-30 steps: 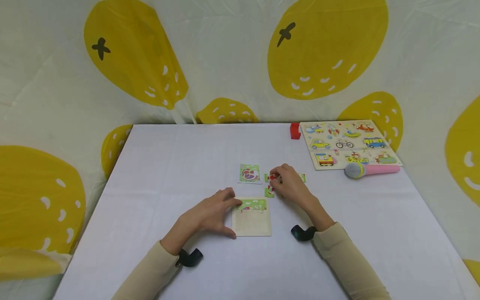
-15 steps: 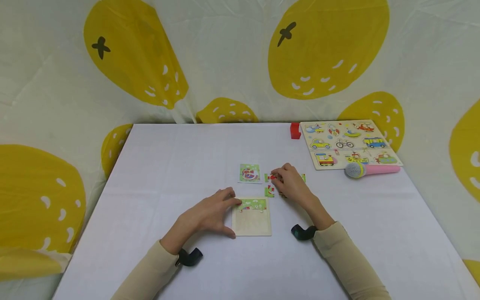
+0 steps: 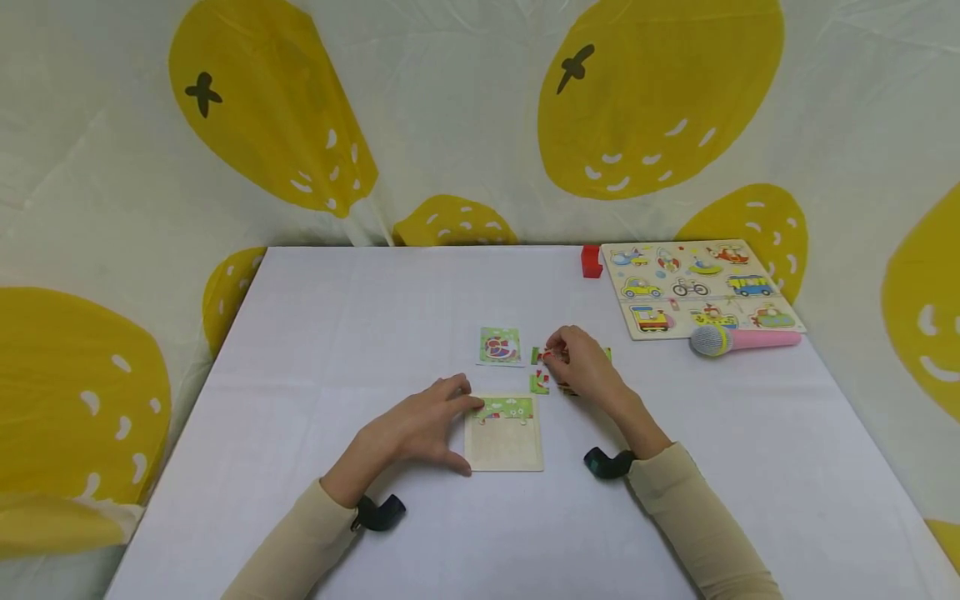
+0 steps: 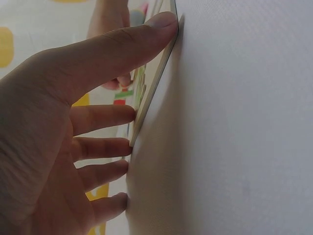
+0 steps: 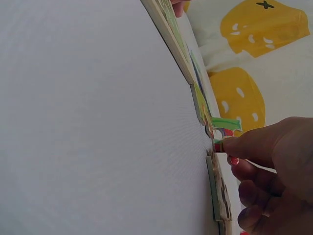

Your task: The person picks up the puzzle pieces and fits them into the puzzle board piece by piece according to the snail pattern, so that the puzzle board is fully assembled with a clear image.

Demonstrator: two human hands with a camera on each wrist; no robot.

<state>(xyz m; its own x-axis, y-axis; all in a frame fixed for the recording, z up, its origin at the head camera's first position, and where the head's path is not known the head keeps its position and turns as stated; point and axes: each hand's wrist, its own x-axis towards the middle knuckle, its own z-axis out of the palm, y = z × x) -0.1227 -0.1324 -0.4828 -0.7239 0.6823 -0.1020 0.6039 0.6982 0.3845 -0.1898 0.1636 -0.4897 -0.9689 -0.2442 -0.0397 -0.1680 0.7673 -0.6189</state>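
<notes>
My left hand (image 3: 423,425) rests at the left side of a small square wooden puzzle board (image 3: 502,450), its fingers spread. In the left wrist view the thumb (image 4: 164,20) presses the board's edge and the straight fingers touch farther along it. A green strip of puzzle (image 3: 507,408) fills the board's top; below is bare wood. My right hand (image 3: 583,367) pinches a red and green puzzle piece (image 5: 226,128) between thumb and index finger, tilted up in the right wrist view. Another piece (image 3: 539,382) lies just left of that hand, which partly hides several more.
A small picture card (image 3: 499,346) lies behind the board. At the back right are a wooden vehicle puzzle (image 3: 686,287), a pink toy microphone (image 3: 742,339) at its front edge, and a red block (image 3: 591,262). A patterned cloth hangs behind the table.
My right hand has shifted slightly right, and the pinched puzzle piece has moved a little with it. The left hand and the board stay in place.
</notes>
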